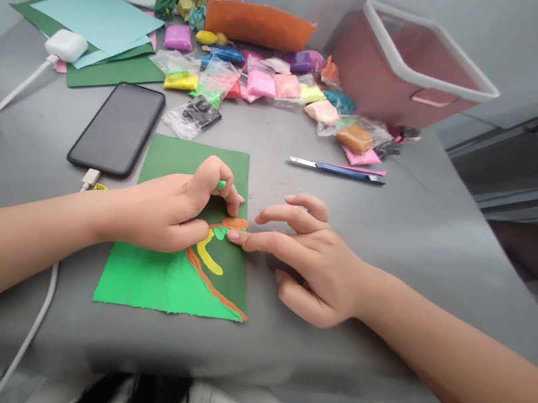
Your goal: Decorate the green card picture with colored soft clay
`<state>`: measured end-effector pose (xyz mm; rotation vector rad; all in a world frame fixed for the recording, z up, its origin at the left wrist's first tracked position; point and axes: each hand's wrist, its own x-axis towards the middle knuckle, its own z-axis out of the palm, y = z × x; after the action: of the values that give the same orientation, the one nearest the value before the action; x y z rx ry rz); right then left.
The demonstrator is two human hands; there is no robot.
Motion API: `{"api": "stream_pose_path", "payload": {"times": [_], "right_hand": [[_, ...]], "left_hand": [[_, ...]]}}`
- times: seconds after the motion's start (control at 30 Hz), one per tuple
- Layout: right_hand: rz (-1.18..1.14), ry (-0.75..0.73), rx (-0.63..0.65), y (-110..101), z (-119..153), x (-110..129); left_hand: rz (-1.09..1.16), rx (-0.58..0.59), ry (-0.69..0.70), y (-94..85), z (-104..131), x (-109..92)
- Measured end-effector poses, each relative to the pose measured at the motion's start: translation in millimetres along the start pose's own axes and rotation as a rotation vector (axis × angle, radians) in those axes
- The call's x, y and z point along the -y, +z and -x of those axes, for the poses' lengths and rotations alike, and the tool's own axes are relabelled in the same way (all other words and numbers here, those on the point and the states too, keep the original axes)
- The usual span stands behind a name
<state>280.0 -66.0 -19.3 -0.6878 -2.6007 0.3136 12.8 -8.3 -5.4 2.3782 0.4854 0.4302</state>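
Observation:
A dark green card [194,160] lies on the table under my hands. Light green clay [146,277] covers its lower left, edged by an orange clay strip [216,282], with a yellow curved clay piece [210,257] beside it. My left hand [181,209] rests over the card, its fingers curled around a small bit of green clay [221,185], the thumb near the orange clay. My right hand [311,255] has its fingers apart, and the index fingertip presses at a small green clay leaf shape [220,233] below an orange clay patch [235,223].
Left of the card lies a phone [118,128] with a white cable [43,309]. A blue craft knife [349,172] lies to the right. Behind are several clay packets [261,84], coloured paper sheets [95,14], an orange roll-like item [259,25] and a pink bin [383,77].

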Motion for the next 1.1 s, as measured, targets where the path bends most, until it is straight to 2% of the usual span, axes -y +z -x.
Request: {"api": "stream_pose_path", "payload": {"times": [0.6, 0.73, 0.83, 0.93, 1.1], "right_hand": [[-0.092, 0.017, 0.068, -3.0, 1.6, 6.4], [-0.244, 0.009, 0.080, -5.6, 0.1, 4.0], [-0.352, 0.020, 0.011, -6.3, -1.5, 2.3], [-0.276, 0.050, -0.044, -3.8, -2.6, 2.2], [-0.139, 0.034, -0.004, 2.1, -4.3, 3.0]], "left_hand": [[0.013, -0.016, 0.002, 0.8, 0.5, 0.4], [0.033, -0.006, -0.002, 0.8, 1.0, 0.2], [0.052, 0.008, -0.001, 0.8, 1.3, -0.5], [0.039, 0.005, -0.005, 0.6, 1.3, -0.5], [0.007, 0.003, -0.012, 1.4, 1.3, 0.3]]}}
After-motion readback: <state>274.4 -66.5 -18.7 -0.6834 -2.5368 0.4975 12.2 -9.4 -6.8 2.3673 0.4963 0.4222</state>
